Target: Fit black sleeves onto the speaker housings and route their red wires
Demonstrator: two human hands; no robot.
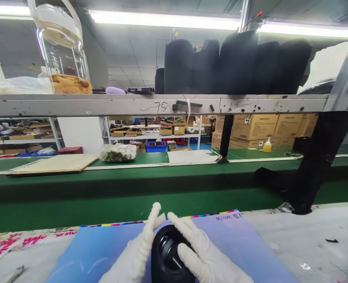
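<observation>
A glossy black plastic housing [171, 259] with a rounded top and a recessed middle stands at the bottom centre, its lower end cut off by the frame. My right hand [202, 249], in a white glove, grips its right side, one finger lying over the front face and the others along the upper edge. On the other side, my left hand [138, 251], also gloved in white, has its fingers stretched upward beside the housing. Whether its palm touches the housing I cannot tell. Beneath both hands lies a blue sheet [82, 251] with a colour-striped far edge.
A green conveyor belt [132, 204] runs across behind the sheet. Overhead, a shelf [118, 105] bears a water jug [65, 55] and several dark rounded objects [235, 65]. A black post [318, 169] stands at the right. Beyond are a board [56, 163] and a small bottle [267, 146].
</observation>
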